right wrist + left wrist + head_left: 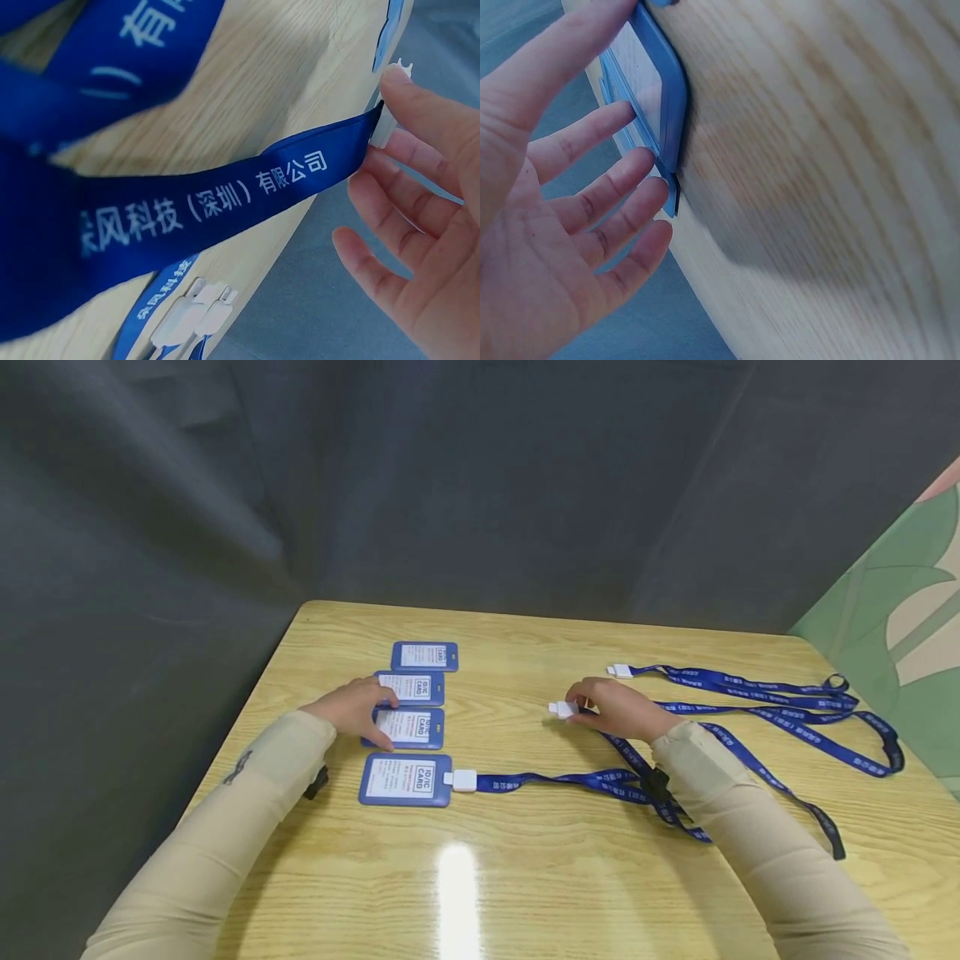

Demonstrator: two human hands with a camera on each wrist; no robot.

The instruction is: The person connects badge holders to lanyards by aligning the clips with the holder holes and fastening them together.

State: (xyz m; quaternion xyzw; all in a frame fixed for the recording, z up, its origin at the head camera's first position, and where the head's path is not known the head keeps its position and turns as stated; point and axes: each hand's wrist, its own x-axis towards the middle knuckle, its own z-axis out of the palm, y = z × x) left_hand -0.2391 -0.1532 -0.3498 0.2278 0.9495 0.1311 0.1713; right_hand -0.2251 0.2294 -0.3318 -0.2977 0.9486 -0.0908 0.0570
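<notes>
My left hand (351,706) spans a blue ID card holder (415,728), its thumb and fingers spread around it. In the left wrist view, the fingers (604,184) are only slightly bent beside the holders' edges; whether they press on them I cannot tell. My right hand (618,707) pinches the white plastic clip (562,710) of a blue lanyard between thumb and fingers. The lanyard's printed strap (225,199) trails from that hand in the right wrist view. Nearest me, a card holder (403,780) lies joined to another lanyard's white clip (464,781).
Two more card holders, a farther one (424,656) and a closer one (412,687), lie in the same column. Other lanyards (757,685) spread over the right of the wooden table (525,885), one ending in a white clip (620,671). A dark curtain (487,485) hangs behind.
</notes>
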